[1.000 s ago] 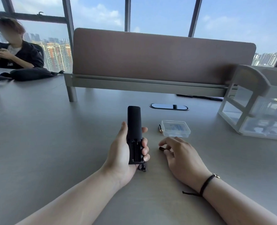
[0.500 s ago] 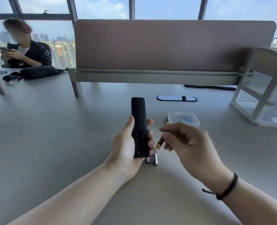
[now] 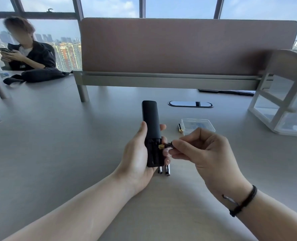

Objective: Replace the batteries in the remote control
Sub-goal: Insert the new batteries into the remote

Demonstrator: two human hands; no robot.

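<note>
At frame centre the right hand (image 3: 201, 153) pinches a battery (image 3: 166, 146) crosswise, gold tip touching the open bay of the remote (image 3: 151, 122) gripped upright by the left hand (image 3: 137, 159)

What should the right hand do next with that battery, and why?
Probably ease the battery down into the remote's open bay: the right hand pinches it at the bay's edge, and the left hand holds the remote steady.

left hand (image 3: 137, 153) gripping, right hand (image 3: 201, 152) pinching
</note>
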